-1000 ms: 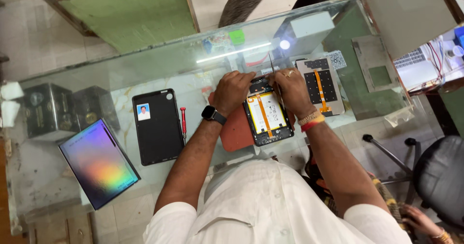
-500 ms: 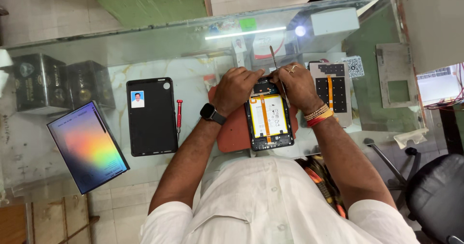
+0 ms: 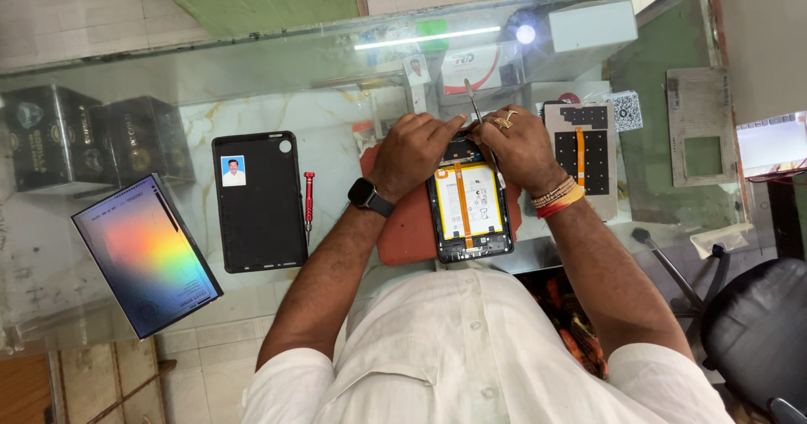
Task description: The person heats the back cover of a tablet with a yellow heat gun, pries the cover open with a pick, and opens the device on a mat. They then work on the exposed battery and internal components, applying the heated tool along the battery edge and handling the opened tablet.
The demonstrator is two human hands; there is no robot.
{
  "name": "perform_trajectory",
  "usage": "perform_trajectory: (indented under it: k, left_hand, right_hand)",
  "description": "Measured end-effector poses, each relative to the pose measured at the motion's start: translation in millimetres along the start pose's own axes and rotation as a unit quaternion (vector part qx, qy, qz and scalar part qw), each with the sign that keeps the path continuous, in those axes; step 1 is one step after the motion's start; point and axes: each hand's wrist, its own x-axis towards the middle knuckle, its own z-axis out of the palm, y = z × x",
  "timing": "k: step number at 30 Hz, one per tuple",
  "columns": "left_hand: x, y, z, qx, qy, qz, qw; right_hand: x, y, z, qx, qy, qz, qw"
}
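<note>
Opened tablet (image 3: 471,210) on red mat (image 3: 408,231) at near table edge, left hand (image 3: 414,151) pressing its far end, fingers together, right hand (image 3: 513,142) clamped on tweezers (image 3: 474,103) there; mid-disassembly, likely needs steady, fine prying.

A glass table (image 3: 277,79) carries everything. At its near middle lies a reddish mat (image 3: 412,226) bearing an opened tablet (image 3: 471,210). Left of the mat lie a red screwdriver (image 3: 308,199), a black tablet case (image 3: 258,201) and, farthest, a rainbow-coloured screen panel (image 3: 145,256). Right of it lies a grey back cover (image 3: 580,155).
</note>
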Motion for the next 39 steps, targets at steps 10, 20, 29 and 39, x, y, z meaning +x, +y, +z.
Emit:
perform_trajectory:
  k: [10,20,29,39]
  left_hand:
    - [-6.3,1.0,-0.3,0.026,0.011,0.031,0.999]
    - [-10.9,4.0,2.1,0.039,0.019,0.048,0.998]
    - [-10.8,3.3,2.7,0.038,0.018,0.045,0.998]
    - [-8.5,6.7,6.4,0.032,0.024,0.039,0.998]
  right_hand:
    - [0.4,-7.7,1.2,-0.017,0.003,0.000,1.000]
    - [1.0,-15.3,-5.0,-0.018,0.008,-0.020,1.000]
    - [-1.0,-10.0,1.0,-0.015,0.007,-0.020,1.000]
    - [-3.8,-5.1,0.2,-0.002,0.003,-0.002,1.000]
